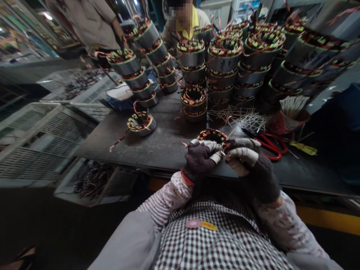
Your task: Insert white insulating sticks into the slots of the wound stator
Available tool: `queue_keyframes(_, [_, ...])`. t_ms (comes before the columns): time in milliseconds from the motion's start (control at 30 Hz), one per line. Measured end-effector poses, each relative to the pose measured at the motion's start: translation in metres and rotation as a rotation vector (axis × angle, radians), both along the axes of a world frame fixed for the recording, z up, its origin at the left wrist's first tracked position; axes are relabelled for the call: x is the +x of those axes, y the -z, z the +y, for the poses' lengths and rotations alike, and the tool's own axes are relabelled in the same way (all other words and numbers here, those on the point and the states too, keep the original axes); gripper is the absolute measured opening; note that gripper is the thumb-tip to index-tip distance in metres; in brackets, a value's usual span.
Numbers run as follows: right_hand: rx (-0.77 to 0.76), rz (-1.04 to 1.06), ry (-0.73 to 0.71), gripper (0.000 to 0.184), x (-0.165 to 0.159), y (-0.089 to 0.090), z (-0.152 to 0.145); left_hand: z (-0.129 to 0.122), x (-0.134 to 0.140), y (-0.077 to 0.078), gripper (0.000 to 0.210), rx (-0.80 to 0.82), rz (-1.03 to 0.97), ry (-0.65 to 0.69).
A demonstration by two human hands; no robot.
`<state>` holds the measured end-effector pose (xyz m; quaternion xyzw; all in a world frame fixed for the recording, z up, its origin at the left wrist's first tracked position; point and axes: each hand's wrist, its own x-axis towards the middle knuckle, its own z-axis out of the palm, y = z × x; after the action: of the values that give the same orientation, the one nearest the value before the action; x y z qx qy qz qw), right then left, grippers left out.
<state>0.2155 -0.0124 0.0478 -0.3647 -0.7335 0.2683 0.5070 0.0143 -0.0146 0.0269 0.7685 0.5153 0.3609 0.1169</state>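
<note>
At the front edge of the dark table sits a motor stator [211, 133], a ring wound with copper wire. My left hand [199, 156], in a dark glove with pale fingertips, is closed on its near left side. On the stator's right side, my right hand [253, 161] is bent with its fingers pinched together; whatever lies between them is too small to make out. My own hands hide the lower part of the stator. Just right of my right hand lie red-handled scissors [274, 145].
Tall stacks of stators [225, 71] stand along the back. A single stator [141, 124] sits to the left. Thin white strips [242, 117] lie scattered near a red cup [289, 122] of sticks. Plastic crates [36, 150] flank the table [165, 146]. Two people are beyond it.
</note>
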Motion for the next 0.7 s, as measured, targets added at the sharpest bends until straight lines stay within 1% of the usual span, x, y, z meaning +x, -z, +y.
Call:
queue_keyframes(33, [-0.052,0.055,-0.016,0.017,0.001,0.004,-0.001,0.0,-0.001,0.002,0.019,0.025,0.014,-0.014])
queue_keyframes(100, [-0.217,0.148,-0.062,0.022,0.004,0.02,-0.004,-0.002,-0.004,0.007,0.028,0.074,0.023,-0.045])
queue_keyframes(167, [-0.401,0.174,-0.099,0.031,0.01,0.037,-0.01,-0.002,-0.008,0.009,0.025,0.108,0.048,-0.024])
queue_keyframes(200, [-0.457,0.158,-0.106,0.033,0.013,0.041,-0.014,-0.002,-0.01,0.01,0.02,0.124,0.069,-0.002])
queue_keyframes(233, [-0.479,0.137,-0.109,0.033,0.014,0.043,-0.018,-0.002,-0.011,0.01,0.017,0.137,0.095,0.023])
queue_keyframes(267, [-0.473,0.122,-0.101,0.032,0.012,0.04,-0.02,-0.002,-0.012,0.01,0.016,0.153,0.117,0.05])
queue_keyframes(333, [-0.428,0.138,-0.046,0.028,-0.002,0.025,-0.02,0.0,-0.013,0.01,0.019,0.18,0.145,0.073])
queue_keyframes(400, [-0.373,0.206,0.034,0.026,-0.029,0.009,-0.007,0.0,-0.013,0.009,0.024,0.199,0.179,0.072])
queue_keyframes(433, [-0.343,0.228,0.059,0.028,-0.044,0.003,0.002,0.0,-0.013,0.009,0.026,0.206,0.199,0.063])
queue_keyframes(500, [-0.256,0.293,0.081,0.032,-0.066,0.001,0.023,-0.001,-0.014,0.005,0.03,0.202,0.222,0.047])
queue_keyframes(533, [-0.212,0.296,0.06,0.031,-0.068,0.002,0.032,-0.002,-0.015,0.003,0.029,0.196,0.209,0.04])
queue_keyframes(567, [-0.175,0.291,0.049,0.03,-0.062,0.004,0.039,-0.002,-0.016,0.001,0.028,0.188,0.182,0.033])
queue_keyframes(600, [-0.144,0.272,0.063,0.03,-0.049,0.005,0.045,-0.003,-0.017,-0.001,0.026,0.183,0.145,0.024])
queue_keyframes(633, [-0.114,0.236,0.114,0.029,-0.03,0.004,0.05,-0.004,-0.018,-0.002,0.024,0.18,0.103,0.012])
queue_keyframes(667, [-0.094,0.182,0.207,0.03,-0.006,0.0,0.055,-0.004,-0.017,-0.001,0.023,0.185,0.064,-0.004])
queue_keyframes(700, [-0.055,0.116,0.365,0.029,0.02,-0.007,0.061,-0.003,-0.016,0.0,0.022,0.194,0.039,-0.021])
